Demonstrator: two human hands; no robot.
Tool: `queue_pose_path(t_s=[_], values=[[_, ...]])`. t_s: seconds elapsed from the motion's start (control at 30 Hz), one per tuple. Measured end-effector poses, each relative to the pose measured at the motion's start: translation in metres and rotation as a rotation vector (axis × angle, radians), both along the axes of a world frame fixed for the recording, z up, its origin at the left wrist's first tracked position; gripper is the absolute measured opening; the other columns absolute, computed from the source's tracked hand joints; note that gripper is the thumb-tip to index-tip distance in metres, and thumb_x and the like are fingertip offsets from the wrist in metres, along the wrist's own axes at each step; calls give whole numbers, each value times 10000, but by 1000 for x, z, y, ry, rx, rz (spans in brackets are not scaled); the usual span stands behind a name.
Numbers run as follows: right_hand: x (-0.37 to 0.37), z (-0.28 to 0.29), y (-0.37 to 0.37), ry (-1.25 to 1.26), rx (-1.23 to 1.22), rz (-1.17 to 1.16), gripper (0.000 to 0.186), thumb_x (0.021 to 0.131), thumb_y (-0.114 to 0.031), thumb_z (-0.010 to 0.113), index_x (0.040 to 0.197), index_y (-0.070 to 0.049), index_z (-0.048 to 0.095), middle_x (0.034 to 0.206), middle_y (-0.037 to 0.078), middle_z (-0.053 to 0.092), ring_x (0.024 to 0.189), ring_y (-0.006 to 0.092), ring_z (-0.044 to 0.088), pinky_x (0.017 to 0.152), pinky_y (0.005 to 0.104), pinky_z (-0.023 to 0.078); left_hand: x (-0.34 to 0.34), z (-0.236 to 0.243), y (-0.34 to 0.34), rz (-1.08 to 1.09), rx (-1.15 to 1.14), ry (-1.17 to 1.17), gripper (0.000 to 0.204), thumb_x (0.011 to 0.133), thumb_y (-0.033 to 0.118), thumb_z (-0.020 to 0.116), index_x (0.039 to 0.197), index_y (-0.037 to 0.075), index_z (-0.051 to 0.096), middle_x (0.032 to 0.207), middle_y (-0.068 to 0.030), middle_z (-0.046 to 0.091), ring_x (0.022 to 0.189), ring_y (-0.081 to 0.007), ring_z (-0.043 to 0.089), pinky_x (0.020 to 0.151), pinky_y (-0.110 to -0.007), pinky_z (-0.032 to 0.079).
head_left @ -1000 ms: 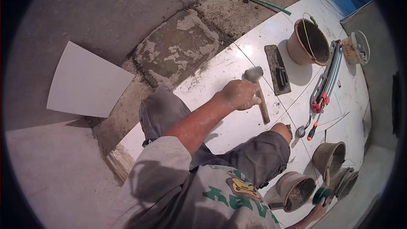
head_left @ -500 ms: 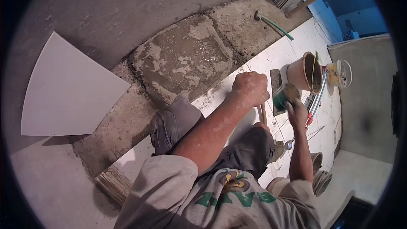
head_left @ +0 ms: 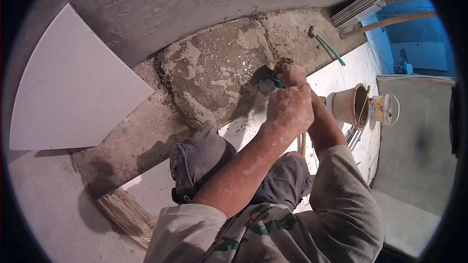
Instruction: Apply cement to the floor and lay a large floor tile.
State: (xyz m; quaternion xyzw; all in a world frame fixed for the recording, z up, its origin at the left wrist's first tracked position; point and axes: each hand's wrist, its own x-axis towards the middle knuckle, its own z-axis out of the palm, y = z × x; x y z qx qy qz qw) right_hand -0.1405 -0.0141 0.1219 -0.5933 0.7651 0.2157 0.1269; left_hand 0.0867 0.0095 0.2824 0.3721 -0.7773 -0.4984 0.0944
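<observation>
My left hand (head_left: pixel 288 111) is a closed fist around the top of an upright wooden handle (head_left: pixel 303 144); the lower end of that tool is out of sight. Just beyond it, my right hand (head_left: pixel 294 74) grips a small green and dark cup (head_left: pixel 278 79), held at the right edge of the wet mortar bed (head_left: pixel 214 63). The left fist and forearm partly cover the cup, so its contents cannot be made out. The mortar is grey, uneven and shiny with water in places.
A large white tile (head_left: pixel 78 83) leans against the wall at left. A mortar bucket (head_left: pixel 348 107) and a smaller pail (head_left: pixel 381 109) stand on white floor tiles at right. A green-handled hammer (head_left: pixel 327 46) lies on rough concrete, near stacked tiles (head_left: pixel 358 9).
My right hand has carried the cup leftward and away from me, from beside the bucket to the mortar's edge. My left fist stays closed on the handle. The whole view has shifted slightly.
</observation>
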Motion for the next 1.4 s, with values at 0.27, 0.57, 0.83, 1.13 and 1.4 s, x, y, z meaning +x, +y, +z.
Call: queue_pose_path(t_s=[0.27,0.57,0.83,1.13,1.4], values=[[13,-7,-30,46,-82,154,256,797,-251,584,950,-68,676,919,186,670,874,364,651,748,454,524,-12,-6,3,88,-43,54,206,838,150,510,965,20,606,880,-220,660,876,-373,649,777,-471,507],[7,-15,-48,116,33,173,249,783,-178,531,938,-59,686,911,192,673,866,347,658,740,450,528,-25,-11,-3,37,99,60,201,810,147,530,948,20,603,869,-222,653,863,-375,649,764,-468,511],[-2,-5,-10,82,55,56,234,746,-158,566,928,-69,684,898,178,674,878,345,651,742,427,526,-36,-17,3,120,56,123,179,801,123,546,930,10,599,862,-222,659,860,-361,655,756,-457,516],[-42,-19,88,-36,-193,-36,196,787,-298,590,827,-122,668,810,109,661,808,279,631,700,380,491,-38,-22,7,55,-91,82,287,779,104,561,1031,-34,564,813,-246,661,804,-352,677,697,-429,538],[-65,-39,119,49,-261,113,159,769,-271,603,763,-112,593,789,113,626,768,293,602,684,410,478,-50,-27,21,62,-78,104,251,771,111,574,976,-31,606,824,-223,663,801,-363,669,674,-444,524]])
